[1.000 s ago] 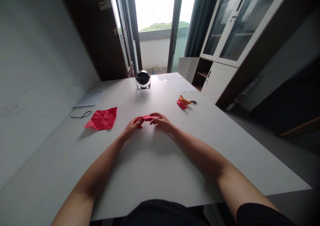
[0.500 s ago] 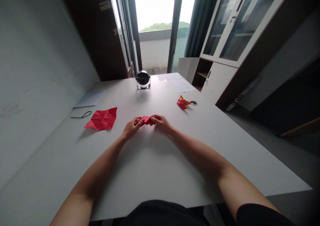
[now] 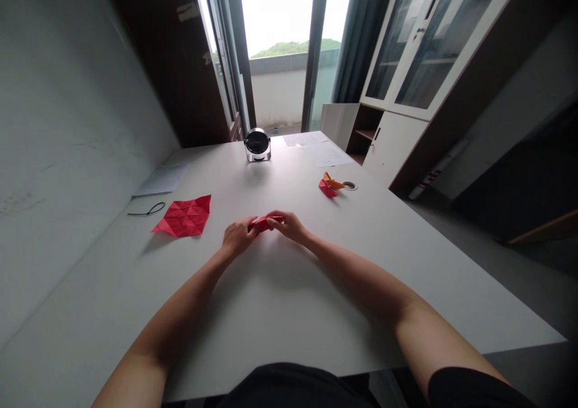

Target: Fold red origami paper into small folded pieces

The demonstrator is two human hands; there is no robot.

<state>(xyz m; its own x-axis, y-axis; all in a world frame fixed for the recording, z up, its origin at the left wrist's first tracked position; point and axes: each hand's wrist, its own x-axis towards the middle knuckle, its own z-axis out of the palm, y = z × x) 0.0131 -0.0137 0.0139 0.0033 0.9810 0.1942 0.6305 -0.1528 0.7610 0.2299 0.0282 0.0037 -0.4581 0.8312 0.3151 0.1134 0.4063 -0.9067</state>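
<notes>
A small folded piece of red paper (image 3: 264, 224) is held between both hands, just above or on the white table (image 3: 289, 299); I cannot tell which. My left hand (image 3: 238, 236) closes on its left end, back of the hand upward. At the right end, my right hand (image 3: 288, 225) pinches the paper with thumb and fingers. The fingers hide part of its folds. To the left of my hands lies a creased sheet of red paper (image 3: 185, 216). Folded origami pieces, one red (image 3: 327, 189) and one orange (image 3: 333, 182), rest together on the right.
A round black device on a metal stand (image 3: 257, 145) stands at the far end. Beside the creased sheet is a black cable tie (image 3: 148, 209). White papers (image 3: 327, 154) lie at the back right, more sheets (image 3: 161, 180) by the left wall. A cable hole (image 3: 350, 186) sits near the right edge.
The folded red paper has tilted, its left end lower, between my hands. My left hand has turned over it with the back upward, and my right fingers have shifted along it.
</notes>
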